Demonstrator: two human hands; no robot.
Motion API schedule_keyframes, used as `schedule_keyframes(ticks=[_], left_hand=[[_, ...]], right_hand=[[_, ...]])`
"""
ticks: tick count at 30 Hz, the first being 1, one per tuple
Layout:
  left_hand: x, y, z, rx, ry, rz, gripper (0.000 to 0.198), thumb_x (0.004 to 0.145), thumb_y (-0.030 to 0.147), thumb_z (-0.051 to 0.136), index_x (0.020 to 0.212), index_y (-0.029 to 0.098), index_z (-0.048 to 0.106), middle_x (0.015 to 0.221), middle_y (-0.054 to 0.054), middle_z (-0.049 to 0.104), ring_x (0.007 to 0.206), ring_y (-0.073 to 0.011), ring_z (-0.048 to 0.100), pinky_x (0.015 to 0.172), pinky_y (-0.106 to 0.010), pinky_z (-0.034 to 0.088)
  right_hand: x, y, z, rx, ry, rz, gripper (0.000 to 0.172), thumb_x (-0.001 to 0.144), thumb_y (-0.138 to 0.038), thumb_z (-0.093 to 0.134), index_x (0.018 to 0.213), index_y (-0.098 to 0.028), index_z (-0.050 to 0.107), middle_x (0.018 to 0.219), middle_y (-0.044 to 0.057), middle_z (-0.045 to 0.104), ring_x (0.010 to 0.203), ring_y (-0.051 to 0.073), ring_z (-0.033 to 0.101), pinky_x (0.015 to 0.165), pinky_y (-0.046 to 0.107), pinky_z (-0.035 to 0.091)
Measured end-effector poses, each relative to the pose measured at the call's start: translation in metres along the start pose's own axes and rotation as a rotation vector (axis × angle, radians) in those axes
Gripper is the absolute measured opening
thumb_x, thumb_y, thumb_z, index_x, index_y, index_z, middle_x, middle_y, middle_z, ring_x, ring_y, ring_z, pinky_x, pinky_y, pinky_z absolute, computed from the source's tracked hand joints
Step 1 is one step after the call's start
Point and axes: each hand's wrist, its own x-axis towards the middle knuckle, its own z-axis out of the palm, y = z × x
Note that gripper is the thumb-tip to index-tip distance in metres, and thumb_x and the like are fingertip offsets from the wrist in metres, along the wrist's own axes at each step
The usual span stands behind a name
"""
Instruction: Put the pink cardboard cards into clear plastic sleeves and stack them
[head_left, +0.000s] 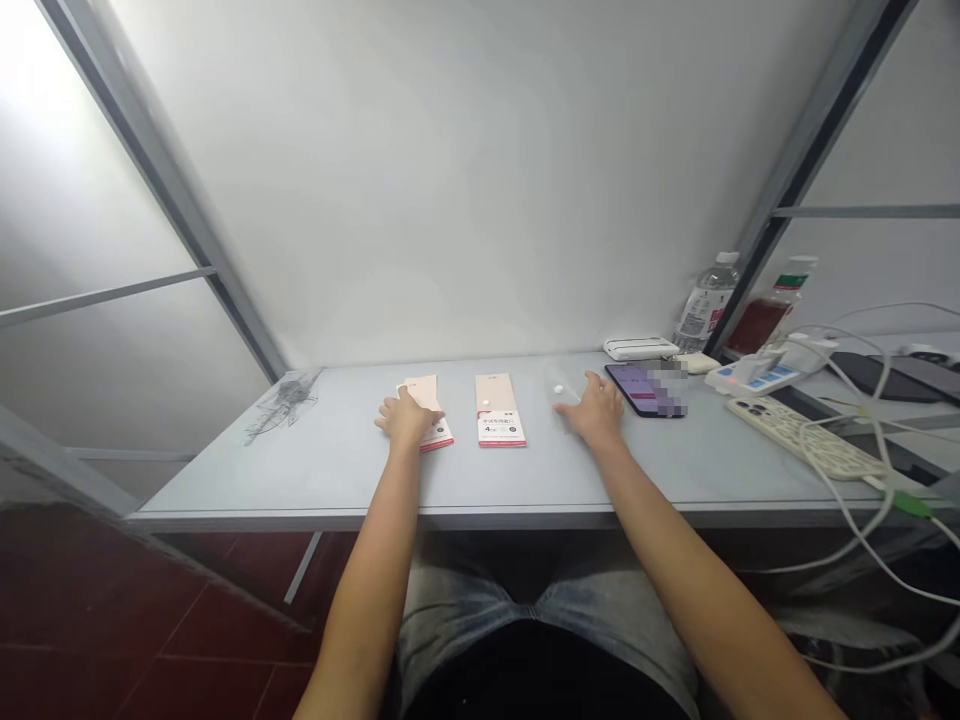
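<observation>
My left hand [406, 417] rests on a pink and white card packet [430, 412] on the grey table [315, 470], fingers curled over its left edge. A second, similar packet [499, 410] lies flat between my hands, untouched. My right hand [596, 408] lies with fingers spread on a clear plastic sleeve [564, 393] that has a small white piece on it. A dark phone [645, 389] with a lit screen lies just right of that hand.
A white box [640, 348], two bottles [706, 302] and power strips [806, 435] with white cables crowd the right end. A scribbled patch [283, 402] marks the table's far left. Metal frame bars rise on both sides.
</observation>
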Motion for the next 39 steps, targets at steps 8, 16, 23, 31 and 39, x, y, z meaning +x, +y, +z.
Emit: schedule_keyframes(ticks=[8,16,23,31,39], left_hand=[[0.003,-0.004,-0.003,-0.012,-0.057,-0.053,0.077,0.049,0.053,0.067,0.113,0.023,0.037,0.119,-0.014,0.044,0.114,-0.0305,0.037,0.087,-0.039,0.03],[0.004,-0.01,-0.006,-0.079,0.005,-0.06,0.075,0.048,0.046,0.069,0.113,0.024,0.039,0.116,-0.013,0.048,0.114,-0.0321,0.037,0.086,-0.042,0.031],[0.0,-0.004,-0.008,-0.089,-0.003,-0.064,0.067,0.056,0.03,0.062,0.118,0.025,0.036,0.119,-0.013,0.046,0.113,-0.0316,0.038,0.087,-0.041,0.029],[0.005,-0.011,-0.01,-0.123,0.0,-0.086,0.074,0.054,0.03,0.062,0.121,0.025,0.033,0.12,-0.012,0.046,0.112,-0.03,0.038,0.086,-0.041,0.031],[0.008,-0.019,-0.018,-0.176,-0.01,-0.133,0.069,0.056,0.026,0.062,0.119,0.027,0.034,0.121,-0.012,0.044,0.115,-0.0294,0.036,0.086,-0.041,0.032]], right_hand=[[0.002,0.006,0.0,-0.062,-0.083,-0.004,0.042,0.074,-0.03,0.054,0.113,-0.013,0.05,0.099,0.013,0.059,0.102,0.028,0.049,0.084,0.038,0.033],[-0.001,0.0,-0.008,0.355,0.149,-0.195,0.028,0.081,-0.032,0.039,0.092,-0.016,0.06,0.091,0.009,0.057,0.078,0.018,0.053,0.074,0.03,0.041],[-0.01,-0.013,-0.012,0.907,-0.065,-0.136,0.035,0.079,-0.045,0.045,0.094,-0.016,0.054,0.073,0.003,0.06,0.049,0.011,0.054,0.05,0.025,0.045],[-0.012,-0.016,-0.009,0.934,-0.14,-0.161,0.033,0.076,-0.046,0.05,0.088,-0.016,0.056,0.065,0.001,0.06,0.044,0.01,0.054,0.042,0.022,0.043],[-0.012,-0.016,-0.008,0.872,-0.145,-0.17,0.033,0.077,-0.045,0.048,0.089,-0.016,0.057,0.066,0.002,0.062,0.044,0.01,0.054,0.044,0.022,0.042]])
